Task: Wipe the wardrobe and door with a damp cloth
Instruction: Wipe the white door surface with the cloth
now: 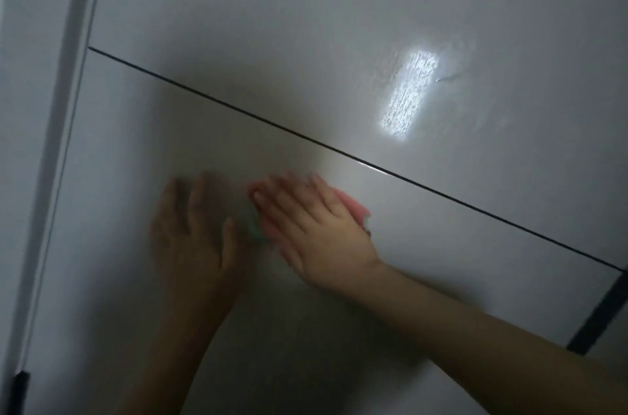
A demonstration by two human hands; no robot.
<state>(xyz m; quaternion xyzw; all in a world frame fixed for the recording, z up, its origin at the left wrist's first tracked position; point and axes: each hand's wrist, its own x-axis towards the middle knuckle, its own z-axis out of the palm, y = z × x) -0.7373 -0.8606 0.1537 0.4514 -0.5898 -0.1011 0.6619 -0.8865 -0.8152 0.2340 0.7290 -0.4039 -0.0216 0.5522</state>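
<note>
Wiping is judged midway; a pink cloth [353,210] is pressed flat on the lower white panel [441,244] under the right hand [316,227], fingers straight; the left hand [190,231] rests apart, fingers spread; streaks above the seam [272,124] suggest that area done.

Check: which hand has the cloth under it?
The right hand: flat on the pink cloth against the panel. The left hand rests bare beside it.

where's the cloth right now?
Head view, lower centre: the pink cloth is pressed flat against the white panel under the right hand, just below the dark seam, beside the left hand.
</note>
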